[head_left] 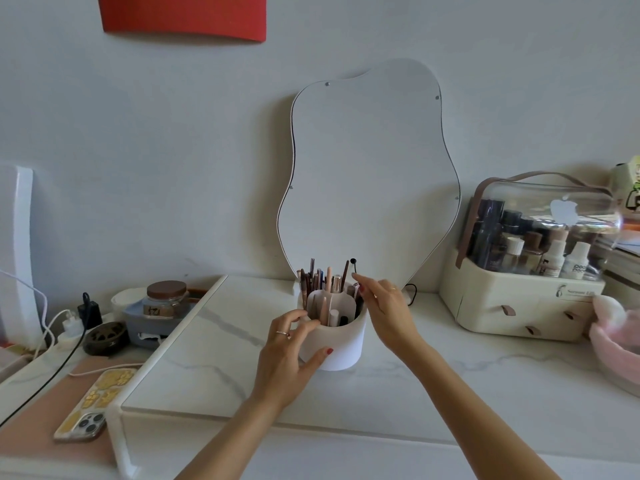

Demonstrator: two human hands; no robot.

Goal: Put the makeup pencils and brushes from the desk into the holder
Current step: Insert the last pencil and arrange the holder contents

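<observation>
A white round holder point(343, 344) with inner compartments stands on the marble desk point(214, 362) in front of the mirror. Several makeup pencils and brushes point(320, 280) stand upright inside it. My left hand point(287, 355) wraps the holder's left side, thumb on its front wall and fingers on the rim. My right hand point(384, 306) hovers at the holder's right rim, fingers pinched on the top of a thin dark brush point(358, 299) that sits in the holder.
A wavy white mirror point(370, 174) leans on the wall behind. A cosmetics box point(530, 292) with bottles stands at the right, pink fabric point(616, 344) beside it. At the left lie a phone point(93, 403), cables, a jar point(166, 299) and a dark round object point(105, 337).
</observation>
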